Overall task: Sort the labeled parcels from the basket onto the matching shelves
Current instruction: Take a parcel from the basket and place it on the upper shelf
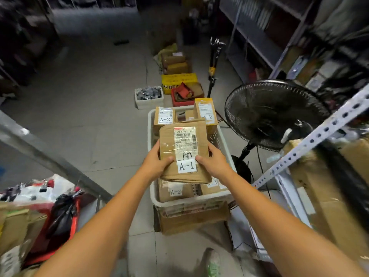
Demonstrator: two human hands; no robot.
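Note:
A flat brown cardboard parcel [185, 134] with a white shipping label and a tag reading A-1 is held above the white plastic basket [191, 203]. My left hand [156, 159] grips its left edge, thumb on top. My right hand [214, 159] grips its right edge, thumb near the A-1 tag. Inside the basket stand several more cardboard parcels tagged A-2, one at the far left [164, 116], one at the far right [206, 111], one at the near side [175, 191]. The basket rests on a cardboard box [191, 221] on the floor.
A black standing fan [273, 114] stands right of the basket. Metal shelving [311, 142] with cardboard boxes lines the right. A metal rail [50, 154] crosses the left, bags and a red crate [60, 222] below it. Boxes and a yellow crate [178, 81] lie beyond.

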